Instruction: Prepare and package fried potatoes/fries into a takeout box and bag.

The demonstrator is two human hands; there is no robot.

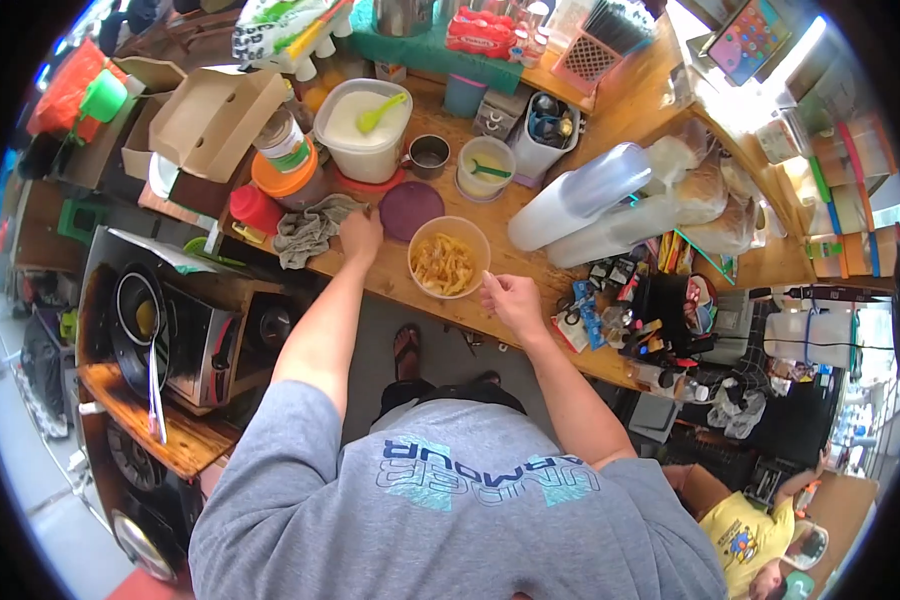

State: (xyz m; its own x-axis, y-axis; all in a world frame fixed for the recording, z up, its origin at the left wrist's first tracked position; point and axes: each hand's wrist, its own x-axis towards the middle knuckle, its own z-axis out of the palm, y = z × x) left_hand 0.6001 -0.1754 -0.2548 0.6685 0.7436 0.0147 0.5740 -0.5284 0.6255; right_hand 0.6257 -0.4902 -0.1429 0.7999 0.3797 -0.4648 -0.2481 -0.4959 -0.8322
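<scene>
In front of me a round plastic tub holds yellow strips that look like fries. My right hand is at its right side, thumb and fingertips drawn together close to the rim; I cannot tell whether they touch it. My left hand rests at the edge of a crumpled grey cloth, its fingers curled and partly hidden, so a grip on the cloth is unclear. Just right of that hand lies a purple round lid. Behind the tub stand a metal mug and a small container with a green scoop.
A large tub of white powder with a green spoon stands behind the cloth, near a red bottle. Plastic cup stacks lie to the right. Frying pans sit at the left. A person in yellow is at lower right.
</scene>
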